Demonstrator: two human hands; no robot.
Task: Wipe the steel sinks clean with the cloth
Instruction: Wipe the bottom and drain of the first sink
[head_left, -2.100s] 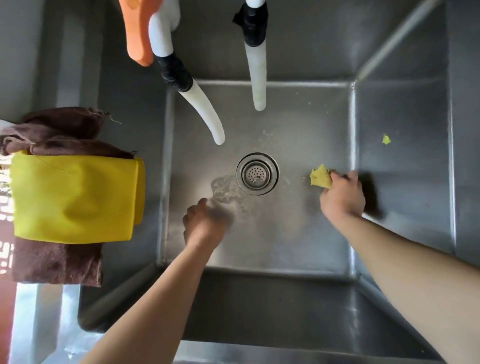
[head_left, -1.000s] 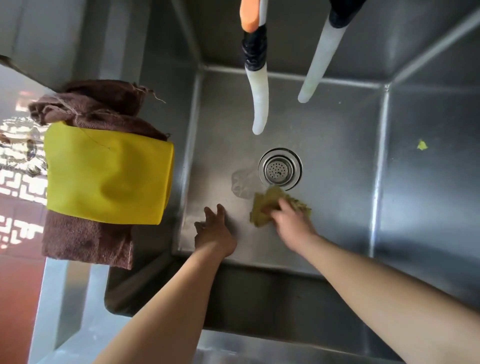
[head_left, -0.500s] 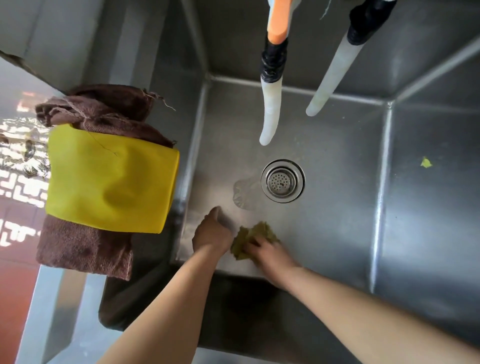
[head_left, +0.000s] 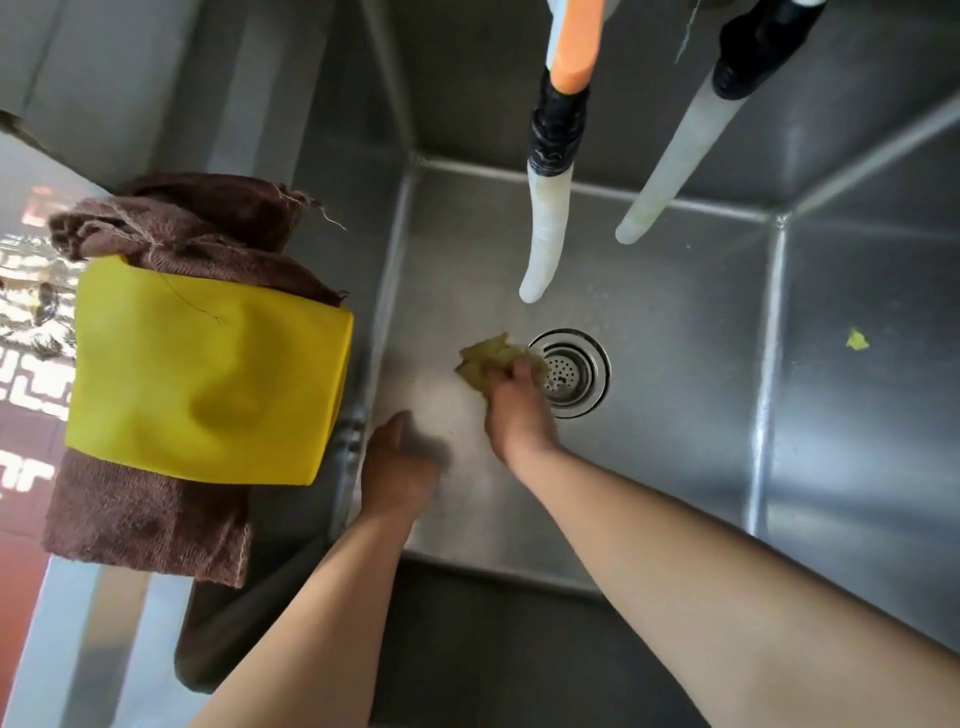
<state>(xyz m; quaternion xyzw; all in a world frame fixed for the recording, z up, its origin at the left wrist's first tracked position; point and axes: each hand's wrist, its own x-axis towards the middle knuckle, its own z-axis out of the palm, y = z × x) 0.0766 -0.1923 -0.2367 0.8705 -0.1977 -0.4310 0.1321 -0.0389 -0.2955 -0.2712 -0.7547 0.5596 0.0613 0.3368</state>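
**Working the cloth across the sink floor toward the drain**

On the far left, a worn brown terry towel (head_left: 156, 499) hangs over the sink's edge with a smooth yellow rubbery sheet (head_left: 208, 384) draped across it; both are out of the wiping path and can be left alone.

Next across, the left hand (head_left: 397, 470) rests on the floor of the grey stainless steel sink basin (head_left: 675, 441) near its left wall, holding nothing. Its fingers lie under the back of the hand, so how far they are curled cannot be told; it looks like a brace. Kept planted there, it would steady the reach into the deep basin.

Just right of it, the right hand (head_left: 517, 415) has its fingers curled over a crumpled yellow-green cloth (head_left: 491, 358), pressing it to the sink floor right beside the round perforated steel drain strainer (head_left: 571, 371), the cloth's edge touching the strainer rim. To do this pass well, I would spread the cloth flatter under the palm for more contact, press evenly, and run overlapping strokes that end at the drain so loosened grime goes down it.

Above hang two pale translucent hose spouts (head_left: 545, 228), one below an orange handle (head_left: 571, 41); the wiping arm should pass beneath them.

Far right, a small yellow-green scrap (head_left: 857, 340) clings to the right wall, still to be wiped.
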